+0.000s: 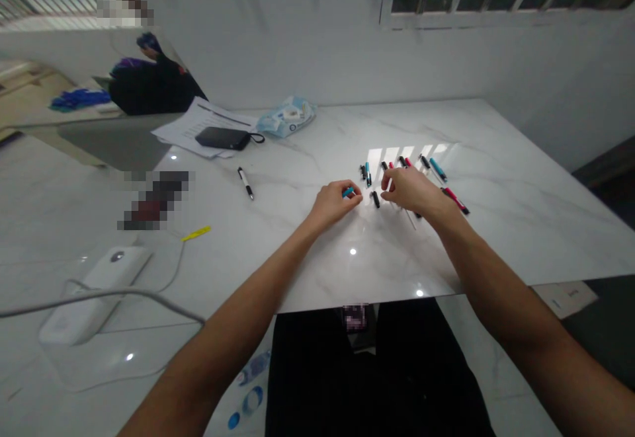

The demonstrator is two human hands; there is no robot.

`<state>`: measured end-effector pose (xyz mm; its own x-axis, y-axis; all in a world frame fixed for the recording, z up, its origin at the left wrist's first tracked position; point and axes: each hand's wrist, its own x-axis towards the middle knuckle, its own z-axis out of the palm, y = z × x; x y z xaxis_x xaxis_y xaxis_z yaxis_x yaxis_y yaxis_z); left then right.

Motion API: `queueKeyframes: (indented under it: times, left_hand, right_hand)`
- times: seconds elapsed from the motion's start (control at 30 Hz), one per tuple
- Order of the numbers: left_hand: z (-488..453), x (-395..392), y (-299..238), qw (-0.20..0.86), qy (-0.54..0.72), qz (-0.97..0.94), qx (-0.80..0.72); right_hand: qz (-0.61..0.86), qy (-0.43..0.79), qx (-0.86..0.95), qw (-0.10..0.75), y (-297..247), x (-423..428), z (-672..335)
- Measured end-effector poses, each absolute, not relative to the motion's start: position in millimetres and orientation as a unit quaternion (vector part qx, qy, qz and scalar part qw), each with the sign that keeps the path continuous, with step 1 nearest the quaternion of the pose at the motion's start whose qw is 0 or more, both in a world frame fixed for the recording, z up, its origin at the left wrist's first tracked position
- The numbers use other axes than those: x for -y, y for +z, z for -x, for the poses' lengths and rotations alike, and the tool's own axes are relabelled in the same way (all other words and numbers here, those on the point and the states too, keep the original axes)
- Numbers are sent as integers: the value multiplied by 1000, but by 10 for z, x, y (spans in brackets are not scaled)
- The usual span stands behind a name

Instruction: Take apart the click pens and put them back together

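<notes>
My left hand (337,202) has its fingers closed on a small blue pen piece (348,192), partly hidden by the fingers. My right hand (409,189) hovers over a spread of pens, thumb and forefinger curved with a gap between them. A short black pen piece (376,199) lies between the two hands. Beyond my left hand is a blue-and-black pen piece (368,174) with small black parts (362,172) beside it. To the right of my right hand lie a red-and-black pen (455,200) and a blue pen (438,169). Other pens are partly covered by the right hand.
A white-and-black pen (245,183) lies left of my hands. Farther back are papers (208,119), a black phone-like case (223,138) and a light-blue packet (286,116). A white power strip (94,295) with cables occupies the left. Another person (149,80) sits beyond.
</notes>
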<state>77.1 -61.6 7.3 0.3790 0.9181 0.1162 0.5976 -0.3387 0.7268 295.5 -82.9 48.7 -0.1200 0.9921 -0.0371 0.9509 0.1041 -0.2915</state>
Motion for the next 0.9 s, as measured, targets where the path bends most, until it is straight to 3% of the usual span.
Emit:
queueKeyframes:
  times: [0.17,0.6,0.9]
  left_hand:
    - [-991,575,111,250,157,-821,-489]
    - [-885,554,-58,238,255,-829,-437]
    - [-941,630,6,226,212,-842,-442]
  right_hand:
    - [651,129,747,31,400,840,-2896]
    - [636,133,760,21,355,823,-2940]
    - [644,133,752,41,419,818,-2970]
